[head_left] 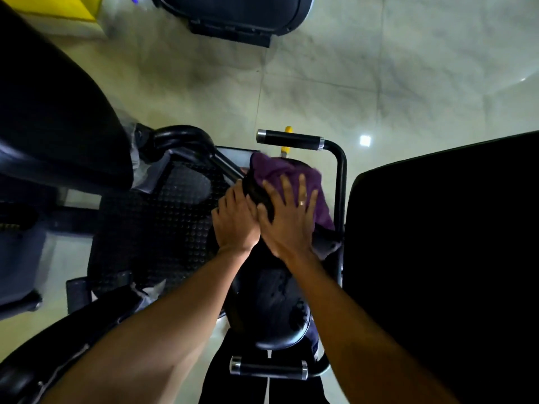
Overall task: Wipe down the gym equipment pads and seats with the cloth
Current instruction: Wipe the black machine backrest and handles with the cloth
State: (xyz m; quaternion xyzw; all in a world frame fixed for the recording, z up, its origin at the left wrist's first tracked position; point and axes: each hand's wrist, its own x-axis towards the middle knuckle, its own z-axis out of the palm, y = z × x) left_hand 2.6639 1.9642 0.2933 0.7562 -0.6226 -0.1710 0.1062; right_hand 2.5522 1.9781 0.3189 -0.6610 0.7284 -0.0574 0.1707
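A purple cloth (pixel 280 170) lies over the far end of a black padded seat (pixel 271 304) in the middle of the head view. My right hand (pixel 287 220) lies flat on the cloth with its fingers spread and a ring on one finger. My left hand (pixel 234 223) grips the seat's left edge just beside it, fingers curled over the pad. Both forearms reach in from the bottom. The seat's near end shows worn, scuffed vinyl.
A large black back pad (pixel 443 258) fills the right side. Black handles with chrome ends sit beyond (pixel 290 139) and below (pixel 268 368) the seat. A studded rubber footplate (pixel 157 223) lies to the left, another black pad (pixel 52 118) at upper left, tiled floor beyond.
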